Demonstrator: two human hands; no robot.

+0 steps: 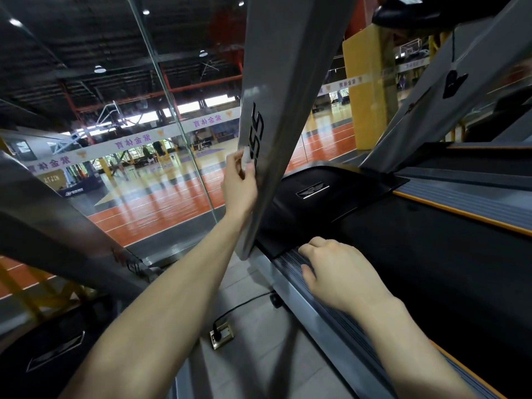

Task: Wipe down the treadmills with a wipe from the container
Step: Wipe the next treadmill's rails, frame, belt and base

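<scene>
The person's left hand (240, 182) is raised against the grey upright (276, 96) of the treadmill. Its thumb and fingers are curled round a small white wipe (247, 156) and pinch it. The wipe sits at the fingertips, pressed to the near edge of the upright, just beside the black lettering printed on that post.

The right hand (339, 272) lies lower and to the right of the left hand. It rests knuckles up on the ribbed side rail (290, 259) at the foot of the upright. Its fingers are bent, their tips touch the rail, and it holds nothing.

Beyond the right hand is the black motor cover (316, 194), and to that hand's right runs the black belt (431, 254). A second grey upright (460, 67) rises on the far side of the belt.

Below the left forearm, a brass floor socket (221, 335) is set in the grey floor, with a black cable (244, 305) plugged into it. The cable leads toward the treadmill frame.

Left of the left hand stands a glass panel (172, 110), with a sports court visible through it.
</scene>
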